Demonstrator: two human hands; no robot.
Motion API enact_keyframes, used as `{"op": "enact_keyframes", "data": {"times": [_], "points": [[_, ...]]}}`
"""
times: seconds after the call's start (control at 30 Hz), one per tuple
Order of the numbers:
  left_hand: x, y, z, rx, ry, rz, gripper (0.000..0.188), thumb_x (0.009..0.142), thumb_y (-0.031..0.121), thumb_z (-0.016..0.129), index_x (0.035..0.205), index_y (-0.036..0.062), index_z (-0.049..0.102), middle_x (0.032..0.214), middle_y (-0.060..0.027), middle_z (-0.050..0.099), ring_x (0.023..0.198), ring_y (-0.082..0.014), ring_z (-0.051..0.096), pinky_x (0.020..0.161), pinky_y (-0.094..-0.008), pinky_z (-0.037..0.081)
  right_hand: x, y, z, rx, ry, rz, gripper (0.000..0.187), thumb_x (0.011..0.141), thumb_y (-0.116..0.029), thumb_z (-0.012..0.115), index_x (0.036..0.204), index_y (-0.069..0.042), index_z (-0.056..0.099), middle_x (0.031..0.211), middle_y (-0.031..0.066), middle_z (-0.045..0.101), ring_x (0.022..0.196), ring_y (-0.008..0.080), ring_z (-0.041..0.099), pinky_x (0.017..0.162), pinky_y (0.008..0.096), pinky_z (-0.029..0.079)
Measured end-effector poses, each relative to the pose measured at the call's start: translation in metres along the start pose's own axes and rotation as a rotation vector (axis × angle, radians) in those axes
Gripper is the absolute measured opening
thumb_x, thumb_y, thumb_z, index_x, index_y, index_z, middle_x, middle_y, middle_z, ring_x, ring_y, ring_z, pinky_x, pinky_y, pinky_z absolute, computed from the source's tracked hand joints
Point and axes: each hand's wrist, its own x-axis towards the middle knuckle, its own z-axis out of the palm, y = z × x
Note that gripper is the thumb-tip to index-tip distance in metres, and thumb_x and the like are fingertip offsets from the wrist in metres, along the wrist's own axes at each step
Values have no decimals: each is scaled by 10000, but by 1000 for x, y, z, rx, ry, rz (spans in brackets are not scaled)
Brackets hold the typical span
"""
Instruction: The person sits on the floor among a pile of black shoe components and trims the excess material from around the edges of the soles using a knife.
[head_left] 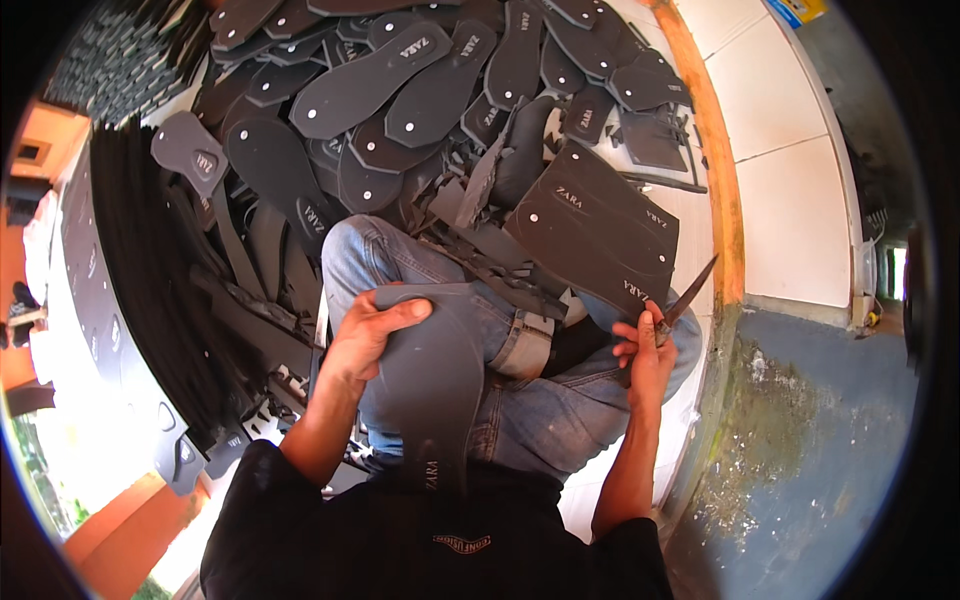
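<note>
My left hand (372, 335) grips the upper edge of a dark grey foam sandal sole (425, 365), its thumb lying over the top face. The sole hangs down over my lap toward my shirt. In my right hand (645, 350) is a knife (690, 292), its dark pointed blade angled up and to the right. The fingers of that hand are beside the lower corner of a printed foam sheet (600, 225), which lies tilted over my right leg. Whether they touch the sheet I cannot tell.
Many cut foam soles (370, 80) are heaped beyond my crossed legs, with black offcuts (490, 270) among them. A tall stack of foam sheets (140, 260) stands on the left. To the right run an orange-brown wooden strip (712, 150), white tiles (785, 160) and a stained grey floor (800, 430).
</note>
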Motion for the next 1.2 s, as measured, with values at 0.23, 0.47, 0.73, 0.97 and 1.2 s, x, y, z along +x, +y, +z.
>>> {"op": "enact_keyframes", "data": {"times": [0.23,0.47,0.73,0.97,1.2], "points": [[6,-31,22,106,-154,-96,381,839,266,675,1071,-25,597,917,-96,662,785,-149,647,697,-261,527,-45,-19,31,49,-567,38,355,923,-274,563,1104,31,579,708,37,612,484,28,432,423,184,327],[51,-43,38,-536,-285,-172,334,895,260,588,1094,-2,530,944,-158,625,783,-193,635,655,-275,509,-26,-51,59,373,-238,63,251,838,-200,692,887,23,587,592,-4,522,445,51,433,401,214,339],[35,-116,96,-426,-287,156,234,853,198,617,991,24,544,617,-27,520,402,-94,396,372,-222,310,-59,-35,57,169,-251,-109,298,862,-270,662,736,-28,541,536,-12,510,478,49,450,422,214,329],[39,-85,137,-419,1,-64,233,924,335,541,884,108,503,501,0,397,365,-79,317,348,-212,237,-64,0,6,-548,-15,-242,451,866,-381,627,648,-19,468,487,127,484,426,277,496,436,377,385],[55,-71,137,-394,26,-32,243,909,355,568,887,122,503,494,13,386,376,-73,320,359,-214,236,-68,14,20,-740,17,-218,400,873,-334,609,653,-26,478,520,190,529,507,396,554,469,461,402]]}}
